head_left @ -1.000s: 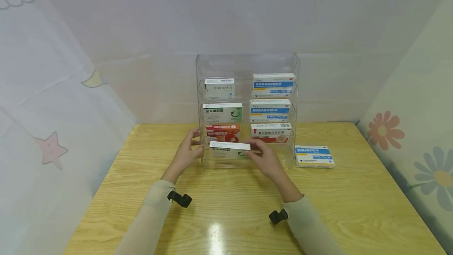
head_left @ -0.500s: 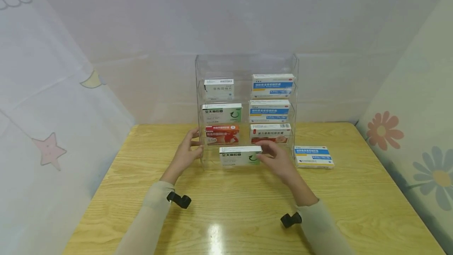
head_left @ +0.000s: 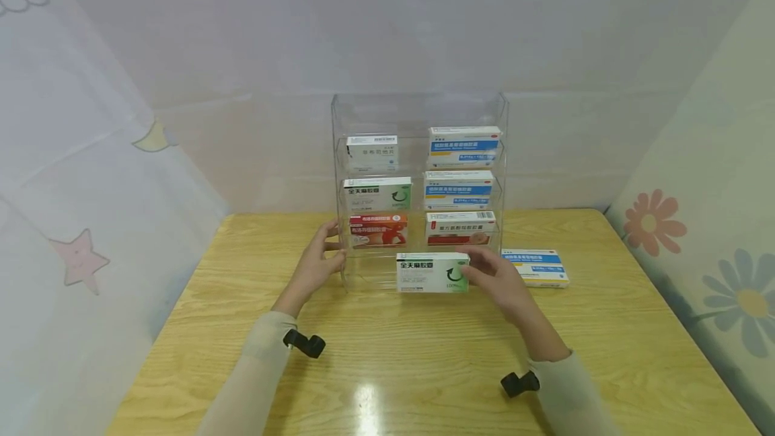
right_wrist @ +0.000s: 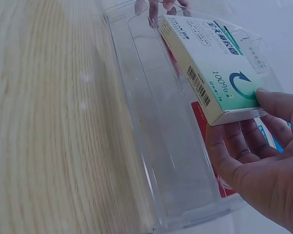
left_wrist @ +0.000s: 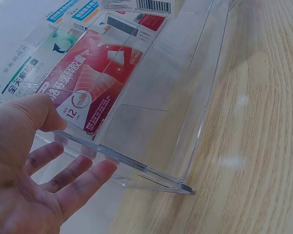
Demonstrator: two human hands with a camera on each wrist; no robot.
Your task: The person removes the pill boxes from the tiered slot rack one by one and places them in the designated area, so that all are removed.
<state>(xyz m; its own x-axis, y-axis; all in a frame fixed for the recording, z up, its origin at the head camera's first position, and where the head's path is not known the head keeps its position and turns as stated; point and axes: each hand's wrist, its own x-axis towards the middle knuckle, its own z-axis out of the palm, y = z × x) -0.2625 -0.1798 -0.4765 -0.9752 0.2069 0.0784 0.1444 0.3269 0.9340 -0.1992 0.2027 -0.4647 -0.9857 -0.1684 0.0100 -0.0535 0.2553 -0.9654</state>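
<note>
My right hand (head_left: 499,282) pinches a white and green medicine box (head_left: 428,274) by its right end, in front of the bottom tier of a clear acrylic rack (head_left: 418,107). In the right wrist view the thumb lies on the green face of the box (right_wrist: 219,63) and the fingers are behind it. My left hand (head_left: 313,266) grips the rack's left side low down; the left wrist view shows the thumb and fingers (left_wrist: 71,183) on either side of the clear edge. Beside the thumb, a red medicine box (left_wrist: 95,73) stands in the rack.
Upper tiers hold several medicine boxes, among them a small white box (head_left: 372,153), another green and white box (head_left: 377,195) and a red-striped box (head_left: 460,229). A blue and white box (head_left: 545,268) lies on the wooden table (head_left: 412,362) right of the rack.
My right hand has drawn the green and white box out of the bottom tier, rightward and toward me, and its front face now shows fully. The left hand keeps its grip on the rack.
</note>
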